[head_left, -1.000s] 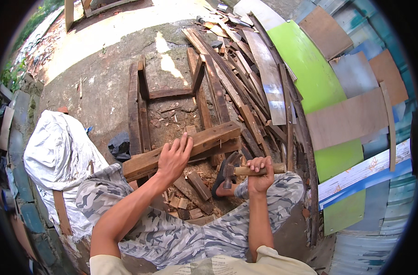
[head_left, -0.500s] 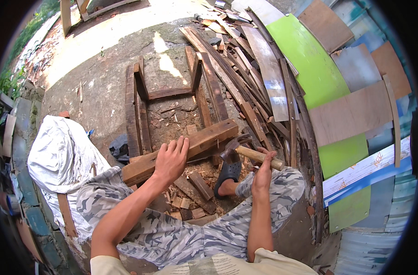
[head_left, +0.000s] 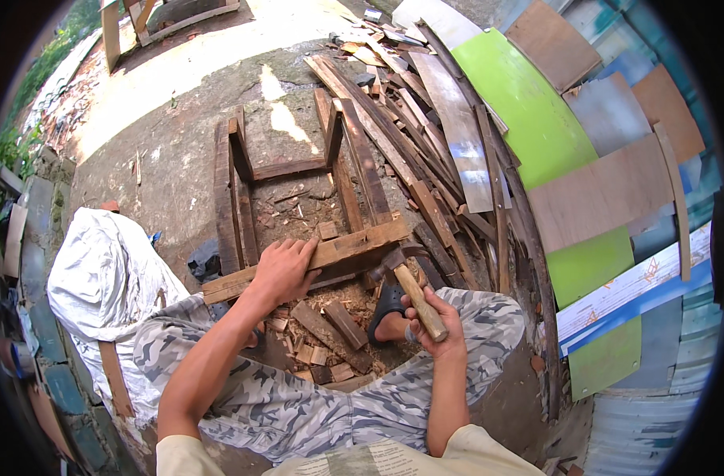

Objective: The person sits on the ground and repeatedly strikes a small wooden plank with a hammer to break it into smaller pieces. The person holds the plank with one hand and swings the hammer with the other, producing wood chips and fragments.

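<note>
A thick brown wooden beam lies slantwise in front of me, its right end farther away than its left. My left hand grips the beam left of its middle, fingers over the top and thumb at the near side. In my right hand is a claw hammer, its wooden handle pointing back toward me. The hammer's dark metal head is up against the near side of the beam, close to the right end; whether it touches, I cannot tell. Beyond the beam stands a dark wooden frame with several legs or rails.
Small offcuts and sawdust lie between my legs, next to my shoe. To the right is a pile of wood strips, with green and brown panels behind it. A white sack sits at the left.
My right hand has come down and toward me, turning the hammer's handle from rightward to nearer me. The beam has rolled and its left end has shifted slightly left and nearer level.
</note>
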A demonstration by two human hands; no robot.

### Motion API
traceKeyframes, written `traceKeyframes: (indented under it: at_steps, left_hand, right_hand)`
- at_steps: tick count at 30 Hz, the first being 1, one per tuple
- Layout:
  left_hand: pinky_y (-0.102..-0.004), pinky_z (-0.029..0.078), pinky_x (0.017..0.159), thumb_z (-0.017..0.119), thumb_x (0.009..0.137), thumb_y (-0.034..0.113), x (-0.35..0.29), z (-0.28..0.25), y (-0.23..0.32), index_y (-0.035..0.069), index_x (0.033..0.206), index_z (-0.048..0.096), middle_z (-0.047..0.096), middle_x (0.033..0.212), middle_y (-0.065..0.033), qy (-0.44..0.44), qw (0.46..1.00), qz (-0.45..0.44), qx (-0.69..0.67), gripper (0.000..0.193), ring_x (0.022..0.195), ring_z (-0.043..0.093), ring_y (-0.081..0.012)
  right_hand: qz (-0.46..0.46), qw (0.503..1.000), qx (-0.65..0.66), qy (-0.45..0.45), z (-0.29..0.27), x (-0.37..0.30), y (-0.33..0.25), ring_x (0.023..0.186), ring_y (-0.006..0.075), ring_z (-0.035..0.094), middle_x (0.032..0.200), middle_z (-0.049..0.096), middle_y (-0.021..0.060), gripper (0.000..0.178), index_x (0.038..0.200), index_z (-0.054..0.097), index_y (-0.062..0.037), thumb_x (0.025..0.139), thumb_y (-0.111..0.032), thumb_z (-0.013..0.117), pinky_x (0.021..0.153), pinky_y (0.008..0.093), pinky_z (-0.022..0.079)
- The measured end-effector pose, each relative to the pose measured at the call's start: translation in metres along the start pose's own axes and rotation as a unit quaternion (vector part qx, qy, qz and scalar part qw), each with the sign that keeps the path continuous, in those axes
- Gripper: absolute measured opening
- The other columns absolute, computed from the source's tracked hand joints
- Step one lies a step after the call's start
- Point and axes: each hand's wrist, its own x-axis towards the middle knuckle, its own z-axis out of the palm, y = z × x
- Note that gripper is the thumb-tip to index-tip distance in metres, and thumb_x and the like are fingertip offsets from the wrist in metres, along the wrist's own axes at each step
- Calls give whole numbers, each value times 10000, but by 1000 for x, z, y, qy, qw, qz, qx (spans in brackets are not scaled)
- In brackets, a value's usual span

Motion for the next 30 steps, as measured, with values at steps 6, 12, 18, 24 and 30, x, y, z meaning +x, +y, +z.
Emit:
traceKeyframes:
  at_steps: [6, 12, 18, 24, 30]
  left_hand:
    - [-423, 508, 901, 727, 891, 444, 0, 2, 5, 29, 1295, 551, 655, 1103, -137, 10, 1000, -14, 0, 605, 1084, 638, -309]
    - [-403, 536, 834, 747, 857, 521, 2, 11, 4, 28, 1109, 563, 650, 1053, -129, 20, 999, -35, -10, 584, 1036, 653, -302]
    - [-404, 545, 819, 744, 864, 506, 0, 17, 2, 33, 1097, 562, 659, 1020, -120, 21, 999, -38, -14, 558, 1010, 657, -297]
    - [-413, 563, 792, 718, 898, 460, 2, 22, 3, 38, 1093, 553, 664, 983, -123, 20, 999, -32, -14, 493, 998, 667, -296]
    - [-410, 570, 759, 708, 905, 448, -1, 28, 2, 38, 1088, 551, 671, 969, -119, 27, 999, -35, 0, 476, 986, 673, -291]
  right_hand:
    - [103, 968, -186, 133, 8, -8, 46, 541, 108, 493, 829, 568, 55, 262, 1168, 532, -71, 1034, -279, 617, 419, 258, 407]
    - [-71, 819, -547, 159, 28, -29, 82, 636, 128, 617, 751, 593, 55, 316, 1106, 557, -36, 1036, -336, 628, 480, 306, 467]
    - [-444, 720, -534, 8, 56, -24, 73, 558, 81, 529, 730, 547, 10, 311, 1096, 502, 2, 1028, -268, 640, 495, 254, 431]
    - [-479, 517, -705, 87, 36, 17, 83, 704, 358, 682, 770, 669, 185, 297, 1037, 576, -8, 1024, -299, 633, 598, 435, 513]
    - [-384, 629, -621, 266, 35, 20, 69, 697, 417, 663, 746, 656, 202, 409, 1009, 604, 25, 1012, -383, 639, 641, 472, 501]
